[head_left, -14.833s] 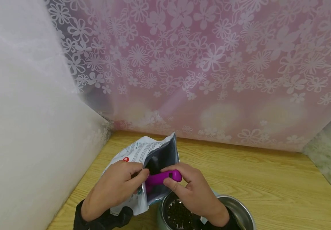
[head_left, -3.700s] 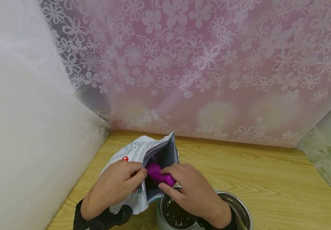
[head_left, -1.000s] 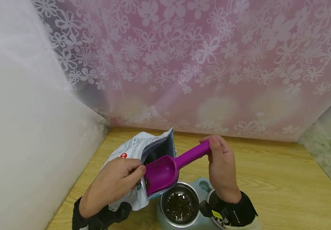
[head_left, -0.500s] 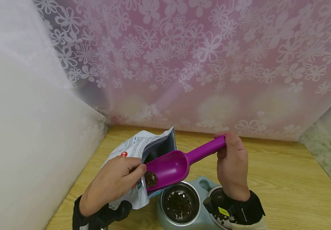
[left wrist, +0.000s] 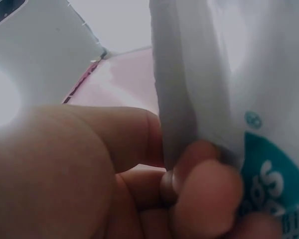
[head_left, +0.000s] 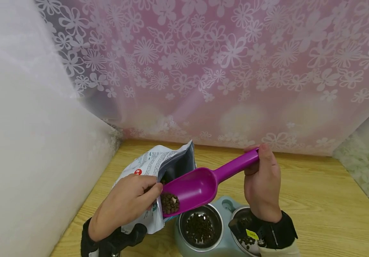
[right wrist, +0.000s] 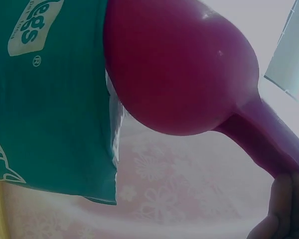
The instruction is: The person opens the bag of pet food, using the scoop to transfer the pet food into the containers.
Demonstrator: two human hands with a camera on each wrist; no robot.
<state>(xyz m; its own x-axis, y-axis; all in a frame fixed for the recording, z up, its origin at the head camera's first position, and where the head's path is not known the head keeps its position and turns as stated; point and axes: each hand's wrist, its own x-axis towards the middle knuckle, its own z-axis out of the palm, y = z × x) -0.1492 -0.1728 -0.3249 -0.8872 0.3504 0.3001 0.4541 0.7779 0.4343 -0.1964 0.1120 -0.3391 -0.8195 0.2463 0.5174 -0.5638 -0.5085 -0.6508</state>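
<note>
My right hand (head_left: 262, 185) grips the handle end of a purple scoop (head_left: 200, 187), which tilts down to the left. The scoop's front lies in the mouth of a white pet food bag (head_left: 149, 160), and brown kibble (head_left: 169, 203) fills its tip. With thumb and fingers, my left hand (head_left: 126, 207) pinches the near edge of the bag's opening. The left wrist view shows that pinch on the bag (left wrist: 209, 74) close up. From below, the right wrist view shows the scoop's rounded underside (right wrist: 184, 64) beside the bag's teal side (right wrist: 55, 114).
A pale blue double-bowl feeder (head_left: 226, 235) stands below the scoop. Its left steel bowl (head_left: 200, 228) holds kibble; the right bowl (head_left: 240, 214), with some kibble, is partly hidden by my right wrist. A wooden tabletop (head_left: 319, 200) meets a pink floral curtain (head_left: 219, 89) behind.
Over the last second the scoop has drawn back to the right, uncovering more kibble at its tip. Earlier it was deeper in the bag. My left hand has stayed on the bag's edge.
</note>
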